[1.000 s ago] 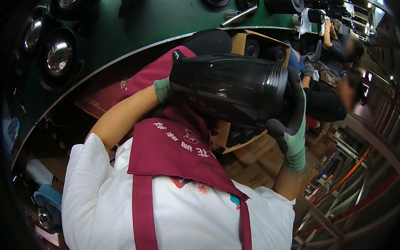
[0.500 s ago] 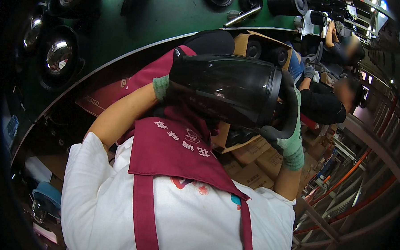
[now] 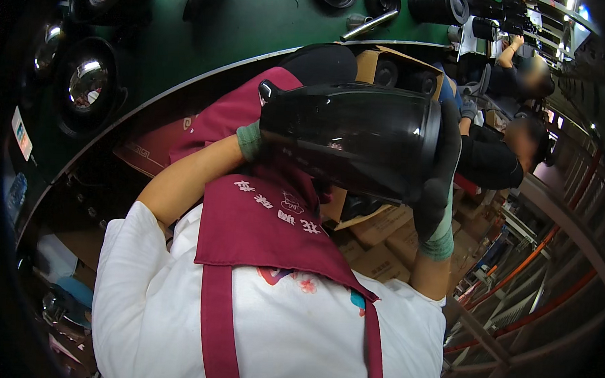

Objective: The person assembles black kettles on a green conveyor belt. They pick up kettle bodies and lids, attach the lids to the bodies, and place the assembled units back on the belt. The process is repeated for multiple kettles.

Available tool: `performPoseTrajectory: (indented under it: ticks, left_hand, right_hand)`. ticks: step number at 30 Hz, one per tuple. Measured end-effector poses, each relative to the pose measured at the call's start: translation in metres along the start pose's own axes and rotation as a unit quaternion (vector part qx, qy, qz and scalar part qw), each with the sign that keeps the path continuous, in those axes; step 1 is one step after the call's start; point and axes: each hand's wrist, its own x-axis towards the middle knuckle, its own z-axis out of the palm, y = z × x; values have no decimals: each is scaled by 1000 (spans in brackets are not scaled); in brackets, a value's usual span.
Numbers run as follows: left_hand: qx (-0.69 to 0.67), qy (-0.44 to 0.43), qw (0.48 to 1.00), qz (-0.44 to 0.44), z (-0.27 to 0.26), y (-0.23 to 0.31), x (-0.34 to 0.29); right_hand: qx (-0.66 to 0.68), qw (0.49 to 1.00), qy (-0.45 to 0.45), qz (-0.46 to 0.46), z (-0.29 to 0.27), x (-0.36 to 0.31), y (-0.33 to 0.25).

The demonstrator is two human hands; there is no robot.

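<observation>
A large glossy black housing (image 3: 345, 140), rounded and tapering toward its left end, lies on its side in front of my apron. My right hand (image 3: 439, 171), in a dark-palmed green glove, presses over the rim at the wide right end, its thumb below. My left hand (image 3: 250, 141) reaches behind the narrow end; just the green glove cuff shows, and the housing hides the fingers. A small pointed lip (image 3: 268, 91) sticks up at the narrow end. Whatever is inside the housing cannot be seen.
Across the far side runs a green worktable (image 3: 207, 50) with round black shiny-bottomed bowls (image 3: 87, 85), a metal tube (image 3: 369, 26) and black cylinders (image 3: 437, 7). An open carton (image 3: 367, 67) of black parts stands beyond the housing. Two people (image 3: 496, 153) sit at the right.
My right hand has closed in over the housing's wide end, its palm turning more to the rim. The housing has shifted slightly right. A lit phone screen now shows at the far left.
</observation>
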Motion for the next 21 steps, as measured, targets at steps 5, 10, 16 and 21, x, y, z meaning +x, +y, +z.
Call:
performPoseTrajectory:
  ticks: [5,10,16,21]
  left_hand:
    - [8,-3,1000,2,2,1,0]
    - [35,-2,999,6,-5,8,-3]
    - [265,-29,963,41,-24,34,0]
    - [560,-48,813,152,-18,26,-3]
  right_hand:
    - [-60,986,28,-151,2,10,27]
    - [44,994,29,-93,14,6,19]
    - [67,994,58,-61,23,-2,20]
    - [104,991,73,-41,22,-8,26]
